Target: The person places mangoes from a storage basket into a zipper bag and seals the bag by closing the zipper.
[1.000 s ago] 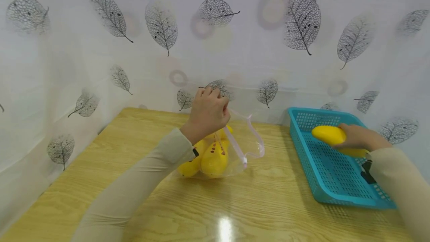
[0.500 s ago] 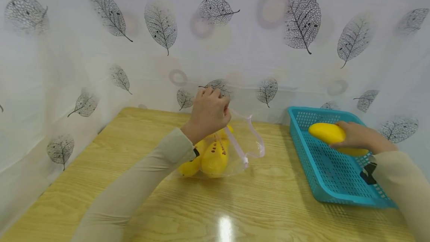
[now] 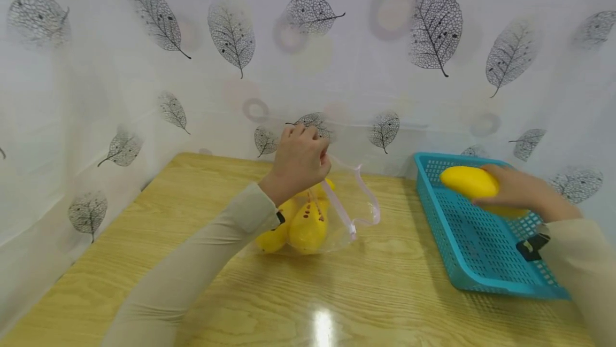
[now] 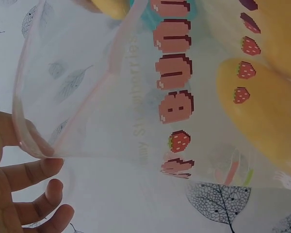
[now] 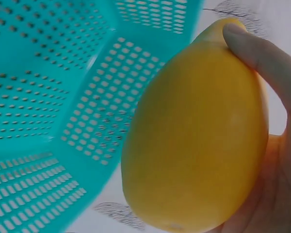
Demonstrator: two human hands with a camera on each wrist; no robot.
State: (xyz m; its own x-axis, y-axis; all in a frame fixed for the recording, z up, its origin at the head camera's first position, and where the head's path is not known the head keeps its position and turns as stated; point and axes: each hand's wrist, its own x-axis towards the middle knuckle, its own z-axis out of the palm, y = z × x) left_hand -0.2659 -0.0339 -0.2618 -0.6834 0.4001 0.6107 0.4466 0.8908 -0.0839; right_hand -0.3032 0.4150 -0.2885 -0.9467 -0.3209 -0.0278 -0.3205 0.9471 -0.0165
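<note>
My left hand (image 3: pixel 298 162) pinches the top edge of a clear zip bag (image 3: pixel 339 234) with a pink zip strip. In the left wrist view, thumb and forefinger grip the bag's corner while the other fingers stay loosely bent. Printed strawberries and pink lettering run along the bag's side (image 4: pixel 174 68). Several yellow mangoes (image 3: pixel 308 229) lie inside it, seen through the plastic. At the right, my right hand (image 3: pixel 522 192) grips another mango (image 3: pixel 469 181) over a blue basket (image 3: pixel 457 267). The right wrist view shows that mango (image 5: pixel 194 131) large, the thumb near its narrow end.
The perforated basket stands at the right of the wooden table (image 3: pixel 385 293), its bare floor showing below the right hand. A white curtain (image 3: pixel 337 79) with leaf prints hangs behind the table and along its left side.
My right hand has lifted the mango a little higher over the basket, its tip drifting slightly left. The left hand and the bag have kept their place.
</note>
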